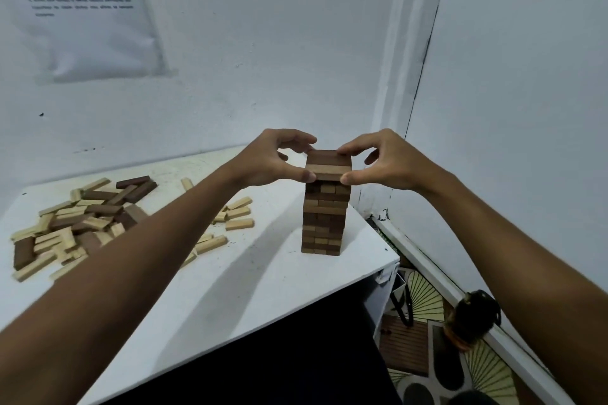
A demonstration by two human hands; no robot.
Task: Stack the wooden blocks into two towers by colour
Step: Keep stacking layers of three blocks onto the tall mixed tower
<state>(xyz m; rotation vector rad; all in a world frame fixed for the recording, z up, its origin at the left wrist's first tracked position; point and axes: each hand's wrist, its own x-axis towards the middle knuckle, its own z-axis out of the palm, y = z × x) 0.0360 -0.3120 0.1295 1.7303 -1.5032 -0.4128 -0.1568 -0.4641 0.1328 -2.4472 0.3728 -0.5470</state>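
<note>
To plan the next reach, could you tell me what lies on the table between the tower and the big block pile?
In the head view, a few loose light blocks and the left forearm lie between tower and pile; otherwise bare table.

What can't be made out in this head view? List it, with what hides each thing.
- Loose block pile: its right part is hidden behind the left forearm.
- Tower: its far faces are turned away; the left hand and right hand cover the top layer's ends.
- Wall sheet: print blurred, unreadable, cut by the frame's edge.
- Dark object on the floor: too blurred to identify.
</note>
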